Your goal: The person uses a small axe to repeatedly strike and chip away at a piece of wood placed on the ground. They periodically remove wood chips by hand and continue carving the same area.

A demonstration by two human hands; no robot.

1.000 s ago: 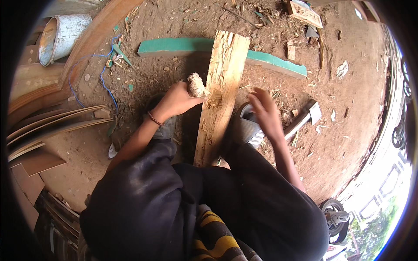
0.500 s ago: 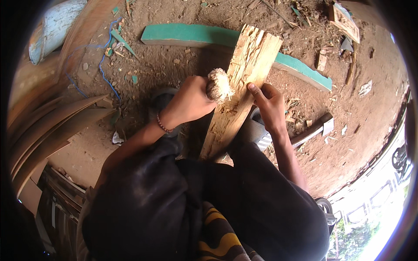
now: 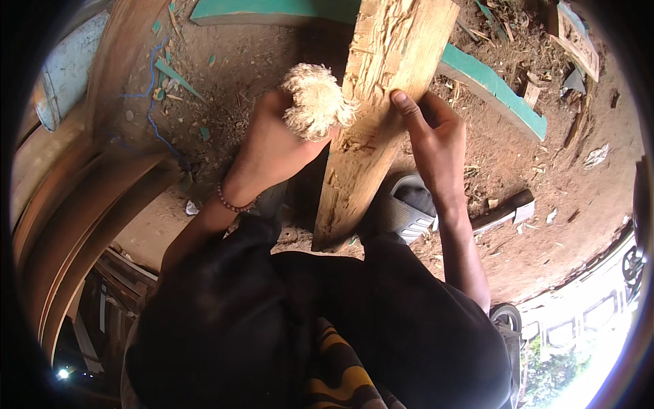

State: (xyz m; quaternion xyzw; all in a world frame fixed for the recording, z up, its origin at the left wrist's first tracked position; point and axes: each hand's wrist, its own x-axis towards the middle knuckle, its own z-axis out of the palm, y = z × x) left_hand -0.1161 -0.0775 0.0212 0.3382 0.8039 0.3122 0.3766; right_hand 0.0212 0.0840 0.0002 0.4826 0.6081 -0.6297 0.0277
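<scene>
My left hand [image 3: 266, 143] is closed around an upright tool whose pale, frayed, mushroomed top [image 3: 315, 101] shows above the fist; its lower end is hidden. The fist is against the left side of a pale plank [image 3: 371, 129] with a pitted, splintered face. My right hand [image 3: 429, 129] grips the plank's right edge, thumb lying on the upper face and fingers curled at the side. Behind, the plank crosses a green-painted board [image 3: 490, 85]. At its near end are my dark-clad legs and a grey sandalled foot [image 3: 402, 204].
An axe [image 3: 504, 215] lies right of my foot. Curved wooden pieces [image 3: 82, 225], a pale blue bucket [image 3: 71, 68] and blue string [image 3: 153, 102] are at the left. Wood scraps [image 3: 572, 41] lie on the dirt floor [image 3: 572, 204]. A wheel [image 3: 504, 317] stands at lower right.
My right hand, earlier apart from the plank with fingers spread, now grips its edge. The view has shifted closer to the plank, with the frayed top appearing larger and higher in the picture.
</scene>
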